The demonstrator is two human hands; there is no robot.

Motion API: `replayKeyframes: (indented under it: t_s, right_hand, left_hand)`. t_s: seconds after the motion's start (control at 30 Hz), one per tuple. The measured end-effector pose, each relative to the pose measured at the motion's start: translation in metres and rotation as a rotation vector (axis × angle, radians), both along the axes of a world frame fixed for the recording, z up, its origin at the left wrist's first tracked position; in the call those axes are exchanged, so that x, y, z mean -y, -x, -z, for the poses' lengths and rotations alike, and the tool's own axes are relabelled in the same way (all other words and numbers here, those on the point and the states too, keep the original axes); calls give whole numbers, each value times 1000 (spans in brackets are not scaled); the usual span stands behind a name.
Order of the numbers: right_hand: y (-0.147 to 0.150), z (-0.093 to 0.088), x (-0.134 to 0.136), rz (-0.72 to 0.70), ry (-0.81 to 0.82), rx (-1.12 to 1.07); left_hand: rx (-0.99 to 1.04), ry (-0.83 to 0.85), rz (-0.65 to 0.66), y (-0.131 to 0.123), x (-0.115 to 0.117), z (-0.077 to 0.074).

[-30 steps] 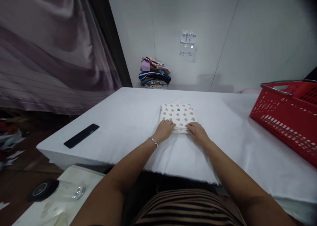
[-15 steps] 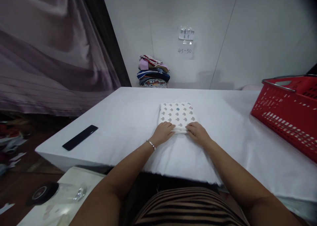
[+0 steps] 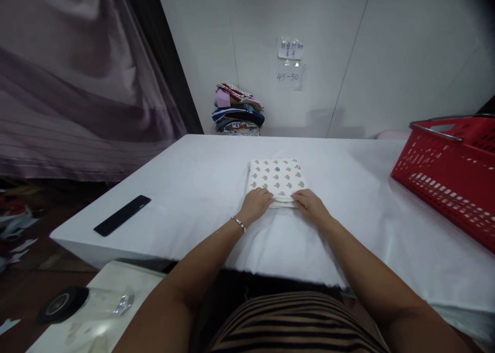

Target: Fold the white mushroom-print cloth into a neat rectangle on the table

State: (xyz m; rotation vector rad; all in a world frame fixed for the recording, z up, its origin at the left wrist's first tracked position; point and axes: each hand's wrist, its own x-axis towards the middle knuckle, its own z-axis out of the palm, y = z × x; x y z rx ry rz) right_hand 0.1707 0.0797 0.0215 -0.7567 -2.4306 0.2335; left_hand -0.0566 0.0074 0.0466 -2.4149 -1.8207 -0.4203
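Cloth [image 3: 279, 178] with grey prints lies folded near the middle of the white table [image 3: 193, 188]. Left hand [image 3: 255, 205] is clamped on its near left corner, right hand [image 3: 310, 206] on its near right corner, the 2 hands apart from each other. 1 black slab [image 3: 122, 215] lies well to the left; 1 red basket [image 3: 444, 172] stands to the right.

Looking forward and down from the wearer's head, above the near edge of the white counter [image 3: 201, 182]. Facing the pale wall [image 3: 328, 43] beyond. Viewing the striped top [image 3: 301, 319] from very near at the bottom, the folded cloth [image 3: 276, 177] from farther off, just right of centre. Spanning widely, from curtain [image 3: 77, 84] at left to red basket [image 3: 441, 188] at right.
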Motion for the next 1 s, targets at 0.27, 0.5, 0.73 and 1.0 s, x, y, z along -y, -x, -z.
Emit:
replayKeyframes:
  t_s: [0.27, 0.5, 0.73, 1.0]
  right_hand:
    - [1, 1, 1, -9, -55, -32]
    - [-3, -6, 4, -53, -42, 52]
    - [-1, 2, -3, 54, -144, 55]
    - [0, 6, -7, 105, -146, 84]
  left_hand:
    - [-14, -103, 104, 3, 5, 11]
    - [-28, -86, 26, 0, -1, 8]
    - [-49, -106, -22, -5, 0, 8]
    - [-34, -161, 29, -5, 2, 14]
